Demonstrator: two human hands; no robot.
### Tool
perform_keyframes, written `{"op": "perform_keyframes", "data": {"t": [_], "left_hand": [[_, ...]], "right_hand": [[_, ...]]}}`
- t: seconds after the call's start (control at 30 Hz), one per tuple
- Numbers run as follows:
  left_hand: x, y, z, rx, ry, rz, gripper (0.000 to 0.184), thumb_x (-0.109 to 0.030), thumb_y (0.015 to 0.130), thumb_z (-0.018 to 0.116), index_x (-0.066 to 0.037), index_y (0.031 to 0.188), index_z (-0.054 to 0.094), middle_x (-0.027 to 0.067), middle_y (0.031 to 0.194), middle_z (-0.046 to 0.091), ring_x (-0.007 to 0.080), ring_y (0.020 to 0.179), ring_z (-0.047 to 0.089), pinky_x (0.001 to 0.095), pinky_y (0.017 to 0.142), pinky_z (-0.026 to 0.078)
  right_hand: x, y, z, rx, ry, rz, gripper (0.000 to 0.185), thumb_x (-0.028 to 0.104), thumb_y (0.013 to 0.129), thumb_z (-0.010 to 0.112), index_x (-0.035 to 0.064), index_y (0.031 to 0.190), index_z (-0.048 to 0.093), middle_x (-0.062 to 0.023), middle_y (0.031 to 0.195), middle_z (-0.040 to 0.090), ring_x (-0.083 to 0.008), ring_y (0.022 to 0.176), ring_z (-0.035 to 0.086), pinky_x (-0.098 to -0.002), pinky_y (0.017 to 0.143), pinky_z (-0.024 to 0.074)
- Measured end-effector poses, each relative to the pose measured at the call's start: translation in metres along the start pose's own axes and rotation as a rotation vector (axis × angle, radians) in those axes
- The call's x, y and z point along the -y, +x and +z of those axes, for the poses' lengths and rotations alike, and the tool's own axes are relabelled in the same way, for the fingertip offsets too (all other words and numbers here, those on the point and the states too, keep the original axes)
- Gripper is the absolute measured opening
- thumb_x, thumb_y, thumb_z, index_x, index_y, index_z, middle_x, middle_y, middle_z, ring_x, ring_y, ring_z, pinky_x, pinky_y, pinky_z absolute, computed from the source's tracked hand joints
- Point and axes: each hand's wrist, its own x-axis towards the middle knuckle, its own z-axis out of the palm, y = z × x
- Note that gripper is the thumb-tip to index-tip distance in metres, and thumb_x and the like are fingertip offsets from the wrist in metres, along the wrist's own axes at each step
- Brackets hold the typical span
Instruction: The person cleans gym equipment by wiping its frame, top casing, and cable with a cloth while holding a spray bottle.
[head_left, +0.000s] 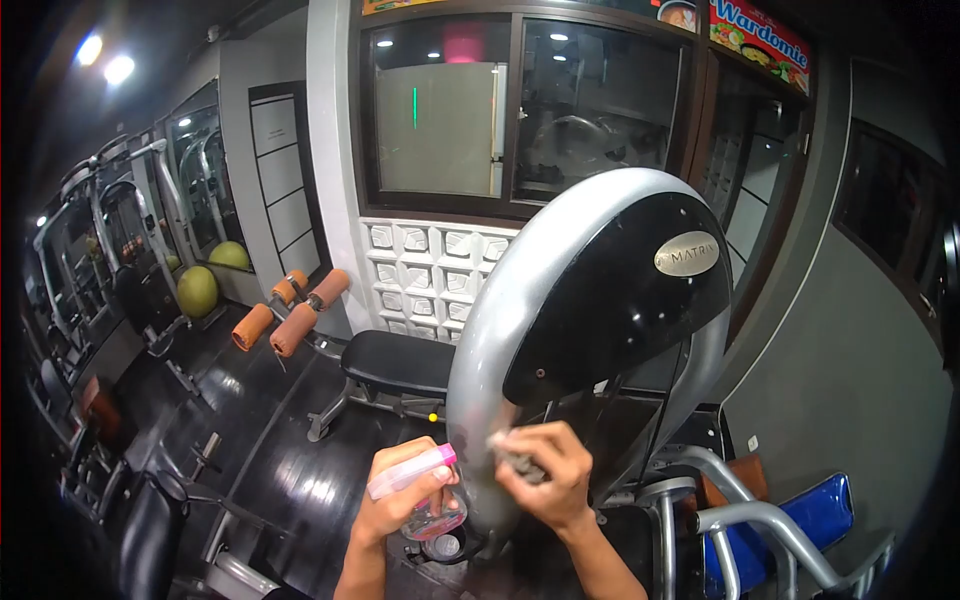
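My left hand [393,492] is wrapped round a clear spray bottle [437,518] with a white and pink spray head [415,470], tipped toward the machine. My right hand [552,472] is closed on a crumpled grey cloth [522,465], partly hidden by the fingers and smeared by motion. The cloth is at the lower part of the silver curved frame [490,340] of a Matrix gym machine [620,290]; whether it touches cannot be told. A black panel with an oval badge [687,255] fills the machine's side.
A black padded bench [398,360] with orange foam rollers [295,328] stands behind on the left. Grey tubular bars [765,515] and a blue pad [820,510] are at the right. A green exercise ball [197,292] lies by the mirrored wall, beyond other machines [120,230].
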Motion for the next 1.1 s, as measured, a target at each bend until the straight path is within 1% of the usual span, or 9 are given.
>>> {"op": "perform_keyframes", "data": {"t": [0.07,0.2,0.23,0.47,0.63,0.83,0.9,0.97,1.1], "left_hand": [[-0.003,0.001,-0.003,-0.018,0.038,0.008,0.017,-0.008,0.093,0.064,0.007,0.086,0.064,0.0103,0.079,0.063,0.0166,0.056,0.066,0.0283,0.058,0.055],[-0.005,0.002,-0.004,-0.019,0.081,0.026,0.016,-0.008,0.093,0.066,0.006,0.085,0.065,0.0097,0.077,0.063,0.0174,0.060,0.068,0.0270,0.054,0.052],[-0.006,0.003,-0.005,-0.019,0.093,0.031,0.016,-0.008,0.093,0.066,0.006,0.085,0.065,0.0096,0.077,0.062,0.0175,0.060,0.069,0.0269,0.054,0.052],[-0.005,0.006,-0.013,0.015,0.047,0.063,0.017,-0.009,0.094,0.066,0.005,0.084,0.065,0.0084,0.075,0.061,0.0165,0.060,0.068,0.0257,0.053,0.051],[-0.009,0.008,-0.026,0.096,0.053,0.036,0.017,-0.010,0.095,0.066,0.005,0.086,0.064,0.0082,0.075,0.063,0.0162,0.060,0.068,0.0259,0.053,0.051],[-0.022,0.018,-0.046,0.123,0.020,-0.023,0.020,-0.014,0.095,0.066,0.004,0.087,0.064,0.0083,0.075,0.064,0.0164,0.060,0.068,0.0250,0.052,0.050],[-0.023,0.022,-0.053,0.144,0.029,-0.026,0.020,-0.014,0.095,0.066,0.004,0.086,0.064,0.0082,0.074,0.064,0.0163,0.060,0.068,0.0250,0.052,0.050],[-0.019,0.028,-0.062,0.165,0.047,-0.019,0.020,-0.014,0.095,0.066,0.004,0.086,0.064,0.0081,0.074,0.064,0.0162,0.059,0.068,0.0250,0.052,0.050],[-0.015,0.043,-0.072,0.270,0.070,0.029,0.020,-0.014,0.095,0.067,0.003,0.085,0.065,0.0072,0.074,0.064,0.0155,0.058,0.068,0.0252,0.050,0.050]], "right_hand": [[0.006,-0.007,-0.002,0.101,-0.043,-0.084,0.038,0.008,0.067,0.084,0.0166,0.104,0.078,-0.0020,0.096,0.069,-0.0214,0.084,0.068,-0.0340,0.074,0.0579],[0.011,0.017,0.001,-0.119,-0.193,-0.110,0.042,0.004,0.061,0.084,0.0129,0.101,0.078,-0.0060,0.096,0.070,-0.0248,0.087,0.066,-0.0364,0.074,0.0553],[0.008,0.021,0.003,-0.151,-0.213,-0.116,0.041,0.004,0.067,0.083,0.0156,0.106,0.078,-0.0017,0.098,0.070,-0.0217,0.084,0.066,-0.0335,0.072,0.0570],[0.023,0.012,0.000,0.187,-0.240,-0.211,0.038,0.016,0.069,0.085,0.0214,0.106,0.077,0.0027,0.097,0.069,-0.0192,0.083,0.066,-0.0306,0.068,0.0576],[0.031,0.049,0.003,-0.056,-0.410,-0.264,0.042,0.009,0.065,0.085,0.0204,0.105,0.077,0.0042,0.103,0.071,-0.0161,0.081,0.064,-0.0272,0.062,0.0553],[0.056,0.050,0.014,0.421,-0.561,-0.253,0.035,0.020,0.070,0.084,0.0229,0.103,0.074,0.0083,0.099,0.066,-0.0151,0.085,0.062,-0.0268,0.060,0.0544],[0.059,0.053,0.018,0.428,-0.637,-0.277,0.034,0.019,0.070,0.083,0.0230,0.103,0.074,0.0085,0.100,0.067,-0.0149,0.085,0.062,-0.0266,0.060,0.0546],[0.063,0.072,0.015,0.305,-0.660,-0.326,0.018,0.017,0.079,0.070,0.0172,0.097,0.071,0.0055,0.091,0.061,-0.0141,0.083,0.061,-0.0248,0.051,0.0510],[0.071,0.105,0.008,0.216,-0.814,-0.247,0.029,0.017,0.072,0.082,0.0236,0.099,0.075,0.0089,0.098,0.067,-0.0146,0.082,0.060,-0.0285,0.057,0.0543]]}}
